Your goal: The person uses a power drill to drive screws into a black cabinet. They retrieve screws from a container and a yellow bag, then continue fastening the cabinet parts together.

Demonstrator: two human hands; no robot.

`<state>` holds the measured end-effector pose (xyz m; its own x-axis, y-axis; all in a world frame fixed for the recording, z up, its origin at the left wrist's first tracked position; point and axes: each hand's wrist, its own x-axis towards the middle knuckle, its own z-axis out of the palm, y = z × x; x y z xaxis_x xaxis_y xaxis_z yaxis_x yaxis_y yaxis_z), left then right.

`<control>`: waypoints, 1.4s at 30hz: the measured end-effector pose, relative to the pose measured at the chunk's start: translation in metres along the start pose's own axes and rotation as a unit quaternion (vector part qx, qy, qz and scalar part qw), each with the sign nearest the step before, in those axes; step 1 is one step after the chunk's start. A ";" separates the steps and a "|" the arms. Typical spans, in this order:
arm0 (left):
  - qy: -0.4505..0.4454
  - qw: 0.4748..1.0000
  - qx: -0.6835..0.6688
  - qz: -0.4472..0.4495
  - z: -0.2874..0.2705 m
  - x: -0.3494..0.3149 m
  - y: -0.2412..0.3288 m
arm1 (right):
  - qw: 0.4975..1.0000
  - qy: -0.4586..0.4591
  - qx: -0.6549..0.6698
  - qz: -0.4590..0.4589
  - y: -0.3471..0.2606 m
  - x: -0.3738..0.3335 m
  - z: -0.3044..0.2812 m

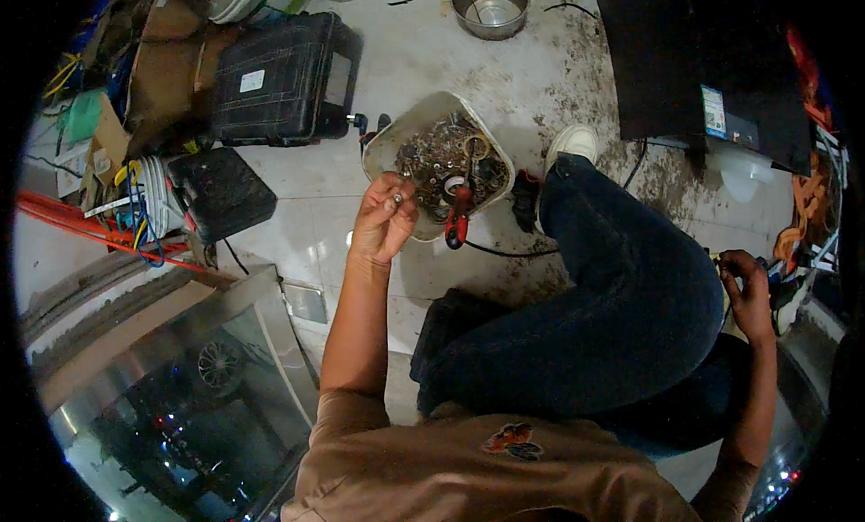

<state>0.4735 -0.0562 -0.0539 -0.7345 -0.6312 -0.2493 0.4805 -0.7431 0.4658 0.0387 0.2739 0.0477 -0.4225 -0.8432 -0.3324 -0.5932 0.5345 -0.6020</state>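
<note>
In front of me stands a whitish square tub (377, 154), filled with a jumble of small metal hardware. My left hand (387, 219) is raised over its near left side, fingers pinched on a small shiny metal piece (397, 199) whose exact kind is too small to tell. A tool with a red and black handle (458, 223) leans over the tub's near rim. Among the hardware lie a tan ring (478, 147) and a black-and-white roll (452, 188). Off to the right, beside my knee, my right hand (748, 292) hangs with loosely bent fingers apart, and no held thing shows.
A black hard case (275, 79) and a smaller black case (222, 193) sit to the left. Beyond the tub is a metal bowl (491, 13). A large black panel (694, 54) stands far right. Near left is a glass-topped frame (194, 387). A black cable (509, 253) crosses the dirty floor.
</note>
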 end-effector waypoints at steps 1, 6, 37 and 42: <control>-0.007 1.000 0.007 0.000 0.000 -0.002 0.000 | 1.000 0.002 -0.009 -0.005 -0.001 -0.001 -0.001; -0.059 0.998 0.015 -0.011 0.004 -0.009 0.003 | 1.000 0.020 -0.011 -0.016 0.004 -0.010 -0.003; -0.013 0.999 0.032 -0.024 0.032 -0.016 0.006 | 0.998 0.049 -0.011 -0.040 -0.005 -0.042 -0.016; -0.002 0.998 0.054 0.011 0.037 -0.016 0.006 | 0.999 0.040 -0.020 -0.030 -0.012 -0.043 -0.017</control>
<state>0.4705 -0.0424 -0.0157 -0.7262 -0.6457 -0.2359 0.4417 -0.7012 0.5596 0.0525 0.3051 0.0814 -0.4374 -0.8678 -0.2358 -0.6452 0.4855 -0.5899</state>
